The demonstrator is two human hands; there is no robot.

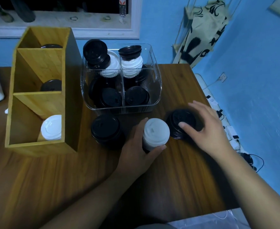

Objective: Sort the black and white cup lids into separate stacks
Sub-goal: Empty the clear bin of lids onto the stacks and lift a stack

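gripping white-topped stack (155, 133) with left hand (136, 156), right hand (207, 128) clasping black stack (181, 119).

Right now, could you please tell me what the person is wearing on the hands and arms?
Nothing is worn that shows: the left hand and right hand are bare, with no gloves, rings or watch in view, and left forearm and right forearm are unsleeved to the picture's edge.
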